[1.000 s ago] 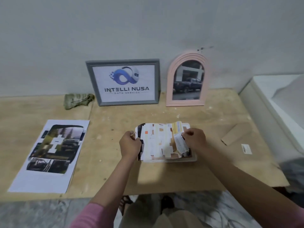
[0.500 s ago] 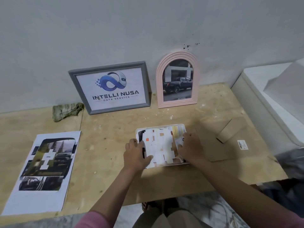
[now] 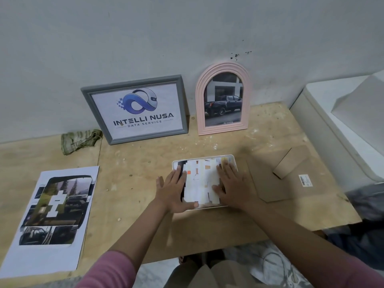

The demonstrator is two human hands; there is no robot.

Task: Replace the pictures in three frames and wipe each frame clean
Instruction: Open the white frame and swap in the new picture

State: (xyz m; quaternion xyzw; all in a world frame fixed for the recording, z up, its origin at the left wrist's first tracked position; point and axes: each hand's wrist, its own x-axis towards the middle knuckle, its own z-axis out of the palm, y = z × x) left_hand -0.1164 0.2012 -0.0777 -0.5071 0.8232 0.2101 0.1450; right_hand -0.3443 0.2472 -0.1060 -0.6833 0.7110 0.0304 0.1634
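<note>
A white frame (image 3: 232, 157) lies flat and face down mid-table, with a taped-up picture back (image 3: 200, 179) set inside it. My left hand (image 3: 173, 191) presses flat on the picture's left side, fingers straight. My right hand (image 3: 232, 183) presses flat on its right side. A grey frame (image 3: 133, 109) holding a logo print leans on the wall behind. Beside it stands a pink arched frame (image 3: 223, 98) holding a truck photo. A printed sheet of pictures (image 3: 52, 213) lies at the table's left. A green rag (image 3: 80, 139) is crumpled near the wall.
A cardboard frame backing with its stand (image 3: 284, 175) lies right of the white frame. A white cushioned object (image 3: 342, 125) borders the wooden table (image 3: 128, 169) on the right. The table's front edge runs just below my wrists.
I have laid the picture down into the white frame and flattened both hands on it; before, my fingers pinched its edges. The camera has moved in closer.
</note>
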